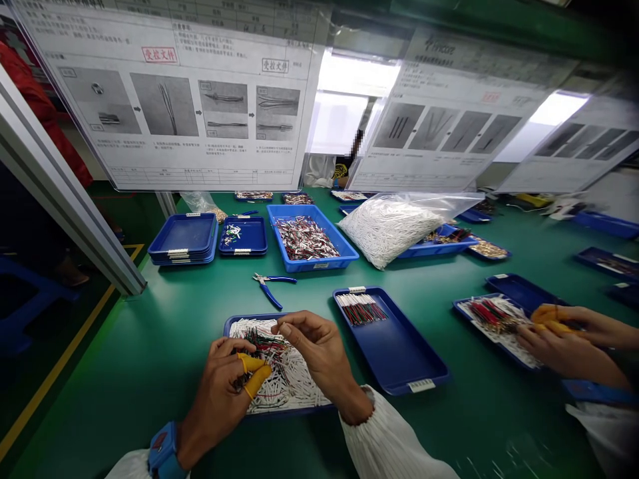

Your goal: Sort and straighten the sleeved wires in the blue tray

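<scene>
My left hand (224,382), with yellow finger cots on thumb and forefinger, is closed on a small bundle of red, green and black wires (259,340) over a blue tray (234,324) full of white tubes and wires. My right hand (314,349) hovers just right of it, fingertips pinched together at the wire ends; what they hold is too small to make out. To the right lies another blue tray (399,349) with a neat row of finished wires (360,309) at its far end.
Blue-handled pliers (268,285) lie beyond my tray. Farther back stand stacked blue trays (184,238), a bin of wires (309,238) and a bag of white tubes (394,226). A co-worker's hands (569,339) work over a tray at right. Instruction sheets (174,100) hang overhead.
</scene>
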